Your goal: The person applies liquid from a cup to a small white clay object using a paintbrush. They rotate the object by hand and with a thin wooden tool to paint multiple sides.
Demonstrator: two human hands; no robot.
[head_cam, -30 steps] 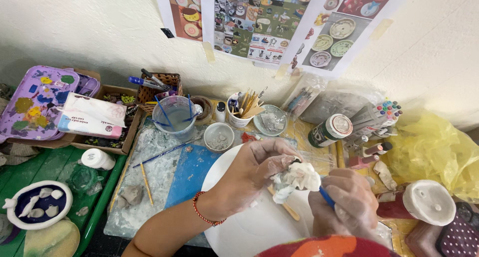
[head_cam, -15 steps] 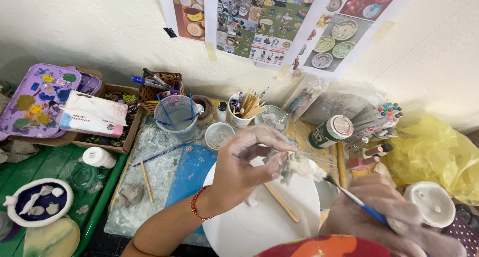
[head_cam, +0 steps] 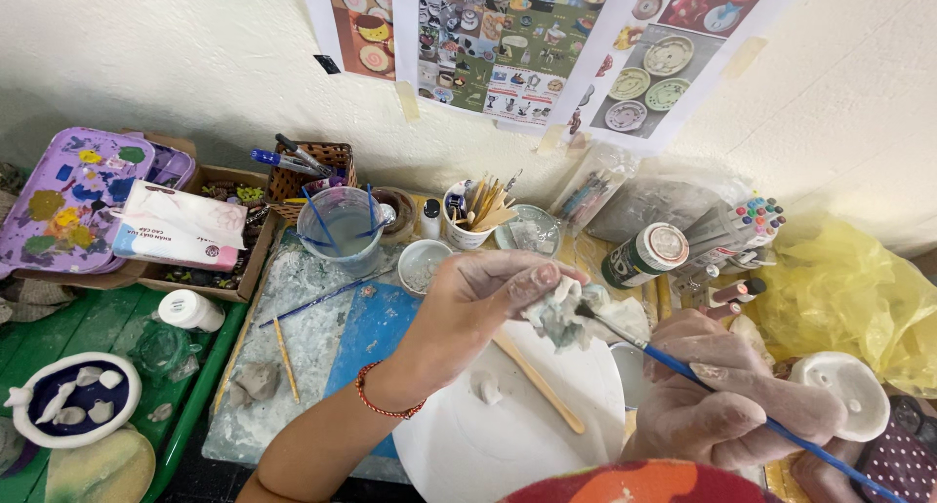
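I see my left hand (head_cam: 478, 308) pinching a pale clay lump (head_cam: 554, 313) above the white disc (head_cam: 508, 435). At four o'clock, my right hand (head_cam: 727, 401) grips a blue brush (head_cam: 703, 381), its handle cut off at the frame.

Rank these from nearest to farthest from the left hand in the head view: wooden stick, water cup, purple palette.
1. Wooden stick: on the white board, just below the left hand.
2. Water cup: up and left, near the wall.
3. Purple palette: far left edge.
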